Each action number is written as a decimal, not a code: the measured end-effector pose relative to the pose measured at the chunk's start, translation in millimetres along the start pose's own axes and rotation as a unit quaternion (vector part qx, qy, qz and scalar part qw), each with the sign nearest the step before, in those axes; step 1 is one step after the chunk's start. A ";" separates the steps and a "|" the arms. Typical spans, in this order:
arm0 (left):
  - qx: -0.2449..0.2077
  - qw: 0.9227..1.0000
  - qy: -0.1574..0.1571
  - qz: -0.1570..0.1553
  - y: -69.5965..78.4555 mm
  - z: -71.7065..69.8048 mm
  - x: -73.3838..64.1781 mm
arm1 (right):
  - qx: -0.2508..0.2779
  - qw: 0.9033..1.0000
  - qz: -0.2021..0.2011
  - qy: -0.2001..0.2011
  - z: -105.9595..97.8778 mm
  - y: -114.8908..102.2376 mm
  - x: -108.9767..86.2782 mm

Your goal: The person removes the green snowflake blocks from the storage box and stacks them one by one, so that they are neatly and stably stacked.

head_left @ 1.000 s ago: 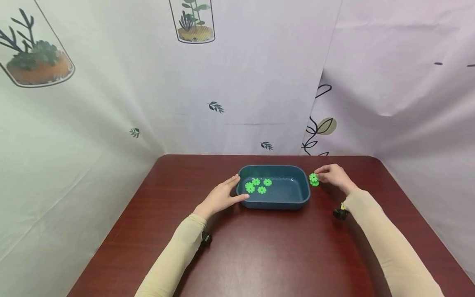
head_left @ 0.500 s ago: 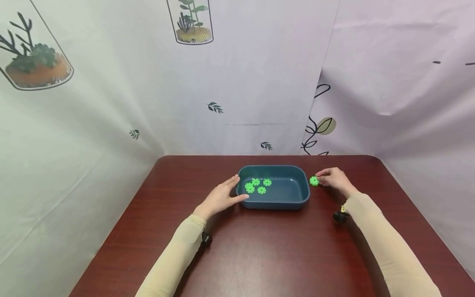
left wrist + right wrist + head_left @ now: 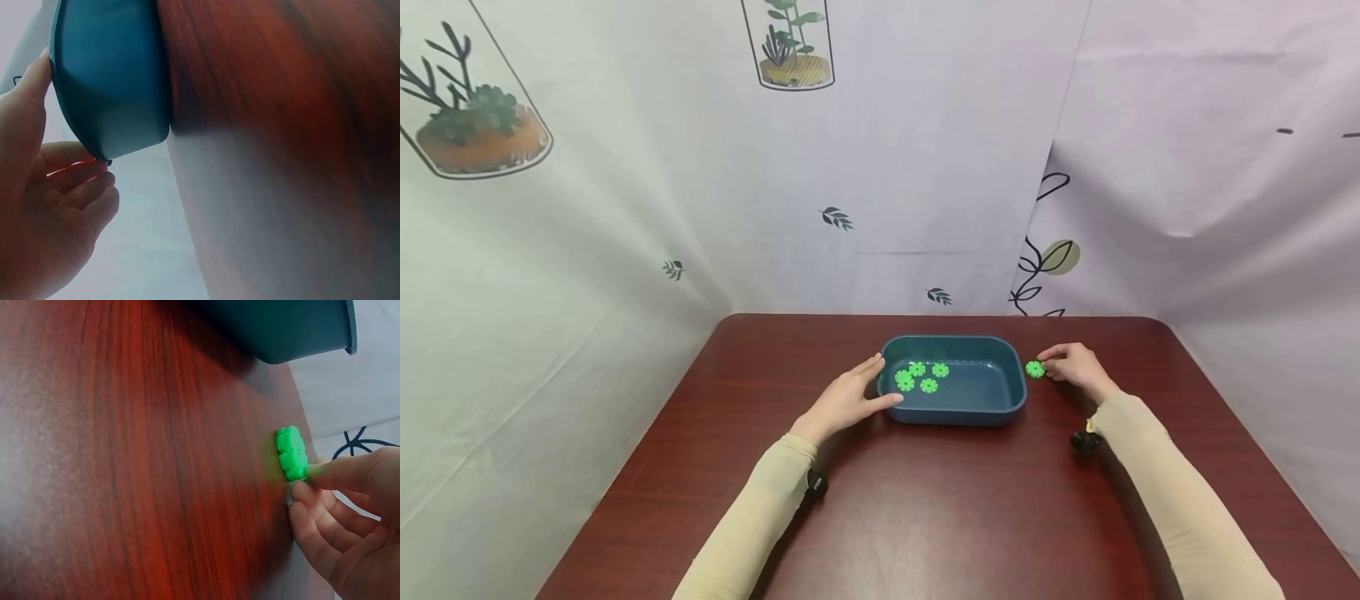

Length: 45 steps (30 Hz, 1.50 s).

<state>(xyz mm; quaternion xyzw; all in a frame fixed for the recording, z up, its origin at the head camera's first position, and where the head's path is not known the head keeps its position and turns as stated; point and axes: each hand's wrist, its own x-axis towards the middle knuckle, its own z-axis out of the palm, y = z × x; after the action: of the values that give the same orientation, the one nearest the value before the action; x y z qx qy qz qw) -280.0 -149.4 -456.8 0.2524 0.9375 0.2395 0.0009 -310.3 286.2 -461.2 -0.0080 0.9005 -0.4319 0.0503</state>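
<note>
My left hand (image 3: 842, 398) holds the left end of a dark blue rectangular plastic tub (image 3: 953, 416), its thumb at the near rim and its fingers at the left rim. Inside the tub, toward the left, lie several bright green flower-shaped discs (image 3: 928, 385). Beyond the tub's right end, my right hand (image 3: 1074, 367) pinches a green flower-shaped disc (image 3: 1034, 369) between thumb and fingertips, low over the table. In the right wrist view this green piece (image 3: 291, 453) looks thick and is seen from its edge. Part of it is hidden by the fingertips.
The tub stands on a dark red-brown wooden table (image 3: 940, 508), toward its far edge. Light cloth with printed plants (image 3: 895, 167) hangs behind and at both sides. A small black device (image 3: 817, 482) is worn at the left wrist, another (image 3: 1086, 442) at the right.
One second ago the right hand held a disc slightly above another; now the discs overlap as one and the hand is a little lower. The left hand and the tub have stayed put.
</note>
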 end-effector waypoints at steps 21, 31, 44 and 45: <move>-0.013 1.000 -0.001 0.005 1.4 -3.4 -0.9 | -0.026 1.000 0.012 0.012 1.9 -3.1 -0.1; -0.008 1.000 -0.005 0.000 1.3 -1.7 -1.5 | -0.040 0.999 0.015 0.001 -2.3 -7.3 -1.4; -0.008 1.000 0.002 0.003 1.0 -1.4 -1.9 | -0.081 0.997 -0.007 -0.011 -17.6 -53.7 17.1; -0.008 1.000 0.001 0.005 1.3 -1.4 -2.2 | -0.085 0.996 -0.013 -0.013 -17.3 -58.5 18.7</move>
<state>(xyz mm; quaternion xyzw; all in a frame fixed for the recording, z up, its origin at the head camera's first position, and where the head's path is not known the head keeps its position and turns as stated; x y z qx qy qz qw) -277.6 -150.0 -455.2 0.2564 0.9343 0.2477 0.0008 -332.3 261.9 -406.4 -0.0299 0.9331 -0.3542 0.0552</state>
